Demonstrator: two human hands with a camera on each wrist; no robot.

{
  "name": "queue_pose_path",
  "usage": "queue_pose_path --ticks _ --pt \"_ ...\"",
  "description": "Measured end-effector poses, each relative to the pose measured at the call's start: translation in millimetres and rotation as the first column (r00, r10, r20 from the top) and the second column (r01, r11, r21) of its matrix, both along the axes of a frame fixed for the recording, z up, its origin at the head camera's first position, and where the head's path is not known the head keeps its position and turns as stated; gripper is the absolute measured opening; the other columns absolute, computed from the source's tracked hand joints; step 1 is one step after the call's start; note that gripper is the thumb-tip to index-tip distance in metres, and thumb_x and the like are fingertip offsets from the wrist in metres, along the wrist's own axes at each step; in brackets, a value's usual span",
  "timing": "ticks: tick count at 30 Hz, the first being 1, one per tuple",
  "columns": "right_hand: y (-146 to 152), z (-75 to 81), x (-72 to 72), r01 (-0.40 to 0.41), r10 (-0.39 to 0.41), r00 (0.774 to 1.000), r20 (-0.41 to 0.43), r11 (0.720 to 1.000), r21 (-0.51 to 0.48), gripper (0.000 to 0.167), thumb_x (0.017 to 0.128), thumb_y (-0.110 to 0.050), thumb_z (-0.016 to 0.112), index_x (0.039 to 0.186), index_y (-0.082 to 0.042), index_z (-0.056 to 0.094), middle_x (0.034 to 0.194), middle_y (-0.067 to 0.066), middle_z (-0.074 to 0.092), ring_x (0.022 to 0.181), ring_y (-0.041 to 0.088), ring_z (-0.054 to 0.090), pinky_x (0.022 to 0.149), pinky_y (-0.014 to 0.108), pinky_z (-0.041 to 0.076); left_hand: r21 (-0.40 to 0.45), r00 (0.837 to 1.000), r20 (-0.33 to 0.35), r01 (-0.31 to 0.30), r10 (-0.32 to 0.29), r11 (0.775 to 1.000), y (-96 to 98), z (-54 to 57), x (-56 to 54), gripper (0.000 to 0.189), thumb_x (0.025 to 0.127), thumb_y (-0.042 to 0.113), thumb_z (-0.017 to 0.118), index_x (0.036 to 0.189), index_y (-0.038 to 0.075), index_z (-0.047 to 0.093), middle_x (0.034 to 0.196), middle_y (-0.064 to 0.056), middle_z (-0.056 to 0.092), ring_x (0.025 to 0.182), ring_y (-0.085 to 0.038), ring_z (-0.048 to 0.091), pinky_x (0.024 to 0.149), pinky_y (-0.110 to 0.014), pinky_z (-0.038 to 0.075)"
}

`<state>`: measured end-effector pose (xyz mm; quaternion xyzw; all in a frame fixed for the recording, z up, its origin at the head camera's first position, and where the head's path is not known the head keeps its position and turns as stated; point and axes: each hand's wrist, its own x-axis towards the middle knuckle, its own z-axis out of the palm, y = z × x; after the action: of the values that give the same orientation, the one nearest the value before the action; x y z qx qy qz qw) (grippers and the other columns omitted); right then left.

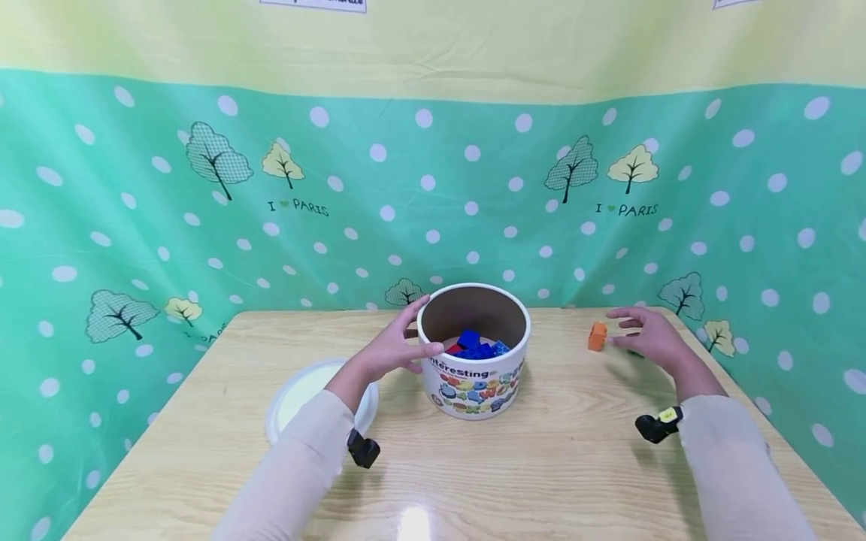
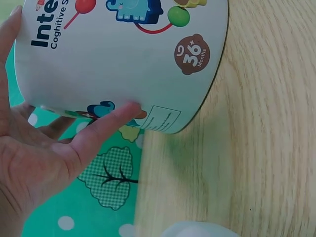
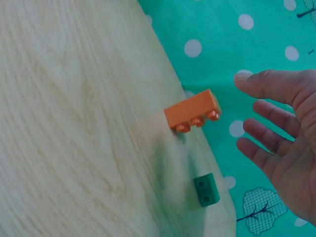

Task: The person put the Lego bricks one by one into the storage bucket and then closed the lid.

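Observation:
A round white bucket with colourful printed pictures stands upright on the table, holding blue and red building bricks. My left hand is spread against the bucket's left side near the rim, its fingers fairly straight. To the right, my right hand has its fingers parted and nothing between them. Just beyond its fingertips is an orange building brick, studs facing sideways, with a gap to the fingers in the right wrist view. A small green building brick lies near the table edge, mostly hidden under that hand in the head view.
A white round lid lies on the table left of the bucket, partly behind the left forearm. Green polka-dot cloth hangs along the back and sides of the wooden table.

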<state>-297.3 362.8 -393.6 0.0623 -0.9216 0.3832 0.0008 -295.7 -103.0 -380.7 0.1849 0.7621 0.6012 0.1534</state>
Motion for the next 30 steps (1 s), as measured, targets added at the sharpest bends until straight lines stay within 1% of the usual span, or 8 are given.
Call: queue_pose_path --ticks 4,6,11,15,20,25,30 --pt "7 -5.0 -2.1 -0.009 0.009 1.0 -0.008 1.0 -0.02 0.066 0.09 -0.027 0.072 0.144 -0.003 0.044 0.144 0.032 0.036 0.129 0.05 0.037 0.095 0.06 0.046 0.004 1.0 0.001 -0.001 0.001 1.0 -0.3 0.1 -1.7 0.093 0.083 0.03 0.078 0.154 0.037 0.018 0.16 -0.01 0.015 0.14 -0.044 0.025 0.078 -0.055 0.057" --pt "10 -7.2 -3.9 -0.015 0.015 1.0 -0.014 0.999 -0.037 0.067 0.089 -0.027 0.073 0.145 -0.003 0.043 0.146 0.031 0.035 0.13 0.05 0.037 0.096 0.06 0.045 0.008 1.0 0.003 -0.002 0.002 1.0 -0.2 0.9 -2.1 0.092 0.084 0.029 0.077 0.154 0.038 0.018 0.16 -0.01 0.015 0.14 -0.044 0.025 0.078 -0.054 0.057" --pt "13 -14.8 -8.3 -0.04 0.04 0.999 -0.002 0.994 -0.098 0.069 0.09 -0.014 0.071 0.148 -0.002 0.037 0.148 0.031 0.032 0.13 0.051 0.038 0.099 0.061 0.041 0.018 1.0 0.009 -0.002 0.002 1.0 -0.1 1.6 -1.4 0.09 0.085 0.028 0.076 0.154 0.037 0.019 0.159 -0.011 0.016 0.139 -0.044 0.025 0.078 -0.055 0.056" --pt "11 -22.7 -10.3 -0.048 0.05 0.999 0.016 0.99 -0.134 0.072 0.09 -0.009 0.069 0.151 -0.003 0.032 0.15 0.03 0.03 0.131 0.05 0.037 0.1 0.06 0.041 0.021 1.0 0.013 -0.003 0.002 1.0 0.2 1.3 -0.8 0.091 0.084 0.029 0.077 0.154 0.037 0.019 0.159 -0.011 0.016 0.139 -0.044 0.025 0.078 -0.055 0.056" --pt "9 -31.2 -12.7 -0.03 0.034 0.999 0.026 0.986 -0.164 0.075 0.09 -0.011 0.07 0.152 -0.002 0.029 0.151 0.03 0.029 0.131 0.049 0.038 0.101 0.058 0.041 0.025 1.0 0.012 0.0 0.0 1.0 1.5 1.5 -0.3 0.093 0.082 0.032 0.079 0.154 0.037 0.02 0.159 -0.012 0.018 0.139 -0.044 0.026 0.077 -0.055 0.057" --pt "6 -39.0 -16.5 -0.006 0.012 1.0 0.028 0.984 -0.18 0.076 0.088 -0.01 0.072 0.151 0.002 0.029 0.148 0.031 0.032 0.129 0.049 0.041 0.101 0.056 0.042 0.023 1.0 0.011 -0.003 0.003 1.0 2.0 0.4 0.2 0.092 0.083 0.031 0.078 0.153 0.039 0.02 0.159 -0.011 0.018 0.138 -0.042 0.027 0.077 -0.054 0.057" --pt "3 -48.2 -21.0 0.047 -0.034 0.997 0.066 0.979 -0.196 0.081 0.084 -0.01 0.076 0.151 -0.003 0.031 0.147 0.028 0.037 0.127 0.046 0.045 0.103 0.054 0.042 0.029 1.0 0.016 -0.002 0.002 1.0 1.4 -2.9 -0.7 0.089 0.085 0.027 0.076 0.153 0.039 0.02 0.159 -0.011 0.017 0.139 -0.044 0.026 0.076 -0.053 0.057"
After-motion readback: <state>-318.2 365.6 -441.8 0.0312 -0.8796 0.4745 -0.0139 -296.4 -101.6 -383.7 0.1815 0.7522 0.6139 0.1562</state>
